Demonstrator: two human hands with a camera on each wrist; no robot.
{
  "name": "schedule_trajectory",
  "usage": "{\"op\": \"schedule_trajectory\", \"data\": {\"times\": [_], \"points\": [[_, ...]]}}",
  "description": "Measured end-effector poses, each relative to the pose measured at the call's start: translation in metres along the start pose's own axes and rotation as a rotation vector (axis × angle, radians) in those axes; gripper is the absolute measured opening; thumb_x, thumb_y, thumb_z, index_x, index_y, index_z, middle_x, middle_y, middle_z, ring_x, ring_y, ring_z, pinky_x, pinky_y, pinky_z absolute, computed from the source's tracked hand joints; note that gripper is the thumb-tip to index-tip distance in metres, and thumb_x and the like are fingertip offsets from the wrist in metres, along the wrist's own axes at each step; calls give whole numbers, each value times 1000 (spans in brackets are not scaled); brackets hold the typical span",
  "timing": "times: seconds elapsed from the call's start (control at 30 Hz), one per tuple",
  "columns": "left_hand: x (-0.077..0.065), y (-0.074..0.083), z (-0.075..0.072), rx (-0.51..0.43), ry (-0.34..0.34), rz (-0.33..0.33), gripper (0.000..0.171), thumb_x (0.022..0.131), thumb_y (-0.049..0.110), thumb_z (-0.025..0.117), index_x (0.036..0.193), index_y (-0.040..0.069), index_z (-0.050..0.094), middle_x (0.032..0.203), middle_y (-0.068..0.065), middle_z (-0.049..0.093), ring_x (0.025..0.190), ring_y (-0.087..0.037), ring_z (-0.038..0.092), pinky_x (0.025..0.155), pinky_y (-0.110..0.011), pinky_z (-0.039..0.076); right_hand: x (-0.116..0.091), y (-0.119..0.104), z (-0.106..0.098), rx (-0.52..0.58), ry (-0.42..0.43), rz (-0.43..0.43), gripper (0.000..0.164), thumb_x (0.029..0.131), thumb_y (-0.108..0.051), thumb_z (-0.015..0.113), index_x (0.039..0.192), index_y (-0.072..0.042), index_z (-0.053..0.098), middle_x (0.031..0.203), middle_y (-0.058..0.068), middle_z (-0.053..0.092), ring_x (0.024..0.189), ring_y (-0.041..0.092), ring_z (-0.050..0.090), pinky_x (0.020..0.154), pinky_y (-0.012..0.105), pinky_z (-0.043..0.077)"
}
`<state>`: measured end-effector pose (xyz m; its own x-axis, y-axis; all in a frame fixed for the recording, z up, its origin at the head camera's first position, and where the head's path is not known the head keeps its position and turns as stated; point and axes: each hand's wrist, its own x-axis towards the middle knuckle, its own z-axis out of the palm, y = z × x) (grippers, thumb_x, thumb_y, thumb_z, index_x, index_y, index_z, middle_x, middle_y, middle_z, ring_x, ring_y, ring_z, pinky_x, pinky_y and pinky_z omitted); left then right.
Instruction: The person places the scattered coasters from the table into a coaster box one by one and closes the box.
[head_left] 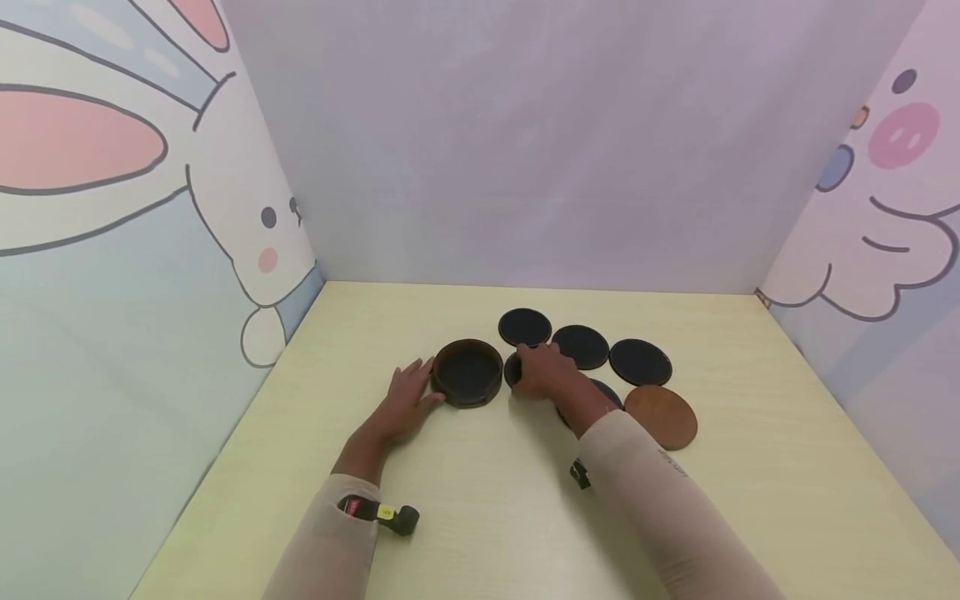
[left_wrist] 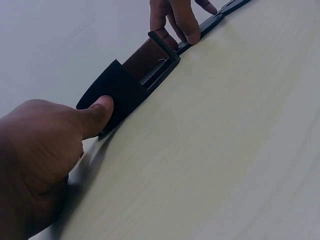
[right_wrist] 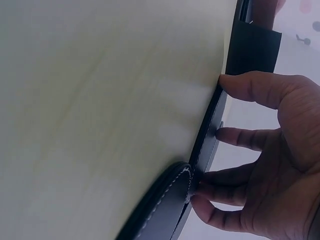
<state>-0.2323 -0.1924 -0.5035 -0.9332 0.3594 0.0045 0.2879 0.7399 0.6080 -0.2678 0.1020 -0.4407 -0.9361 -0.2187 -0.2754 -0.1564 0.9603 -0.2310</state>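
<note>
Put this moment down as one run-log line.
left hand: touches holder | right hand: grips black coaster beside holder | brown coaster: flat on table

The head view is bright, with a soft pale shine on the table [head_left: 480, 517] near the bottom. A blurry shadow lies along the right sleeve [head_left: 660, 500]. The black coasters [head_left: 580, 347] look very dark. Both wrist views are dimmer and greyer — a bit fuzzy too — and the left hand [left_wrist: 45, 145] has a dark shadow under it.
</note>
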Motion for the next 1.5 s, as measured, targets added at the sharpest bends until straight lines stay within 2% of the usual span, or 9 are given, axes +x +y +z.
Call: {"op": "schedule_trajectory", "data": {"times": [0.27, 0.5, 0.77, 1.0, 1.2, 1.5], "points": [[0, 1, -1, -9, -5, -1, 77, 113, 34, 57, 174, 4, 21, 179, -23, 30, 170, -46, 15, 139, -66, -2, 3, 3, 2, -61, 58, -20, 79, 93, -44, 79, 159, -12, 51, 155, 29, 53, 139, 49, 49, 117, 68, 46], [-1, 2, 0, -13, -2, -7, 76, 113, 32, 57, 174, 4, 22, 179, -22, 32, 171, -46, 15, 140, -66, -2, 2, 3, 5, -87, 142, -43, 79, 87, -50, 84, 153, -15, 58, 140, 27, 57, 125, 46, 51, 108, 64, 44], [0, 1, 0, 0, 1, 3, 77, 113, 32, 58, 174, 3, 22, 178, -22, 32, 170, -46, 16, 140, -66, -1, 1, 0, 3, -63, 129, -8, 84, 88, -54, 82, 159, -18, 55, 154, 29, 50, 138, 50, 50, 107, 77, 49], [1, 0, 2, -4, -9, -23, 77, 113, 33, 58, 174, 5, 21, 180, -20, 30, 171, -44, 14, 140, -64, -2, 1, -2, 1, -53, 136, 20, 85, 89, -53, 81, 161, -18, 52, 157, 28, 48, 140, 47, 50, 98, 73, 56], [2, -1, 3, -2, -3, -13, 78, 113, 35, 58, 174, 4, 21, 179, -21, 31, 171, -46, 15, 140, -66, -1, -2, -2, 0, -38, 145, 31, 83, 89, -53, 81, 159, -17, 55, 154, 29, 48, 135, 45, 52, 92, 65, 61], [1, 1, 1, 0, -5, -17, 77, 113, 33, 58, 175, 5, 21, 179, -20, 31, 171, -45, 15, 140, -65, -2, -2, 2, 2, -56, 168, 37, 77, 90, -58, 78, 153, -16, 63, 154, 29, 50, 135, 45, 53, 93, 63, 61]]}}
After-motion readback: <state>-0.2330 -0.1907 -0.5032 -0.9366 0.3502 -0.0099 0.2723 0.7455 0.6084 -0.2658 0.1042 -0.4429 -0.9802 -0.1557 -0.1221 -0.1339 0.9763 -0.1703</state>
